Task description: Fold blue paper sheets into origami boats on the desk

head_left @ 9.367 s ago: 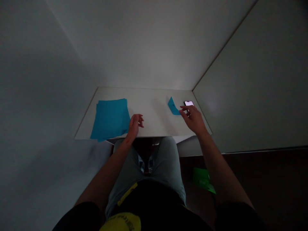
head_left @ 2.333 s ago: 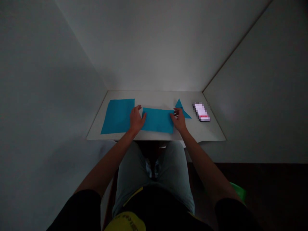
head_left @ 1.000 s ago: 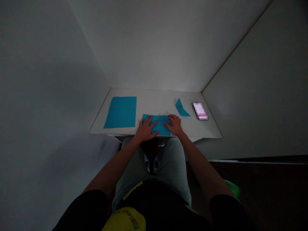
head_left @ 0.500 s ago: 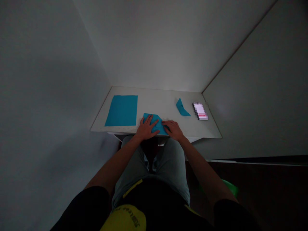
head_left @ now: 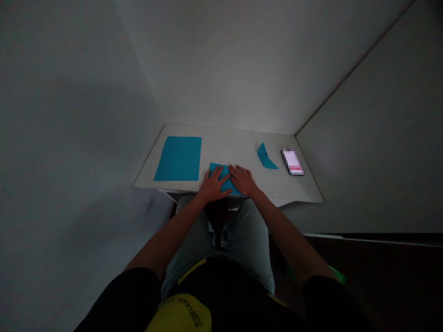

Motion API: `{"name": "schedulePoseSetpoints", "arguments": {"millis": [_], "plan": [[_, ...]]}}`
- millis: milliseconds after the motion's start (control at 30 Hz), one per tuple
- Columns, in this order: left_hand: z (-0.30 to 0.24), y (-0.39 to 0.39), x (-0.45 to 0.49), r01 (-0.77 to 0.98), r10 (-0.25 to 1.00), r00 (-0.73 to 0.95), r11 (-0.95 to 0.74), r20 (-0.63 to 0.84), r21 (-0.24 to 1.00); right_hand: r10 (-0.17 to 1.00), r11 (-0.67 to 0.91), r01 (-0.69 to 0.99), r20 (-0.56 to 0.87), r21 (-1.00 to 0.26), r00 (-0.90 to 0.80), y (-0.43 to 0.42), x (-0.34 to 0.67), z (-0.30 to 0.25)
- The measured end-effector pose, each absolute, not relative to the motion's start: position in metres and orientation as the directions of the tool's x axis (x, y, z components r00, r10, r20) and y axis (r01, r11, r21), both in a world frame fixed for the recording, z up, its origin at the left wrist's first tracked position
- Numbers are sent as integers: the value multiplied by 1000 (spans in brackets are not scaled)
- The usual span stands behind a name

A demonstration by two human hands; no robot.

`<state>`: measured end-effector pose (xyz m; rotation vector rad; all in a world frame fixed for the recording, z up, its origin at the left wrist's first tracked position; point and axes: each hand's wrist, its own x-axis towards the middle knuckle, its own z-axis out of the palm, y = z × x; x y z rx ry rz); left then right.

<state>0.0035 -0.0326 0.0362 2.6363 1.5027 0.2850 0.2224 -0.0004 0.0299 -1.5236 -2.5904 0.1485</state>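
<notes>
A partly folded sheet of blue paper [head_left: 226,183] lies at the front edge of the white table, mostly covered by my hands. My left hand [head_left: 212,185] rests flat on its left part with the fingers spread. On its right part lies my right hand [head_left: 243,180], fingers stretched out over the upper right edge. Between the two hands a strip of blue shows; the creases under my palms are hidden.
To the left on the white table [head_left: 228,143] lies a flat blue sheet [head_left: 179,159]. A folded blue paper piece [head_left: 266,158] sits at the back right, beside a phone [head_left: 292,162] with a blurred screen. Walls enclose the table at the back and sides.
My right hand has moved up and left onto the paper, its fingers now flat instead of curled at the right edge. My left hand stays put. The view has shifted slightly.
</notes>
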Motion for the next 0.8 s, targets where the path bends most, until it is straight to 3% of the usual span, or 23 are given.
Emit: {"name": "schedulePoseSetpoints", "arguments": {"millis": [267, 433, 800], "plan": [[38, -33, 4, 838, 863, 489, -506, 130, 205, 889, 455, 885, 110, -96, -444, -23, 244, 23], [35, -27, 7, 862, 906, 401, -424, 138, 277, 891, 441, 895, 152, -68, -428, -60, 267, 21], [35, -23, 10, 876, 932, 352, -361, 88, 321, 904, 416, 896, 176, -154, -389, -100, 284, 33]]}}
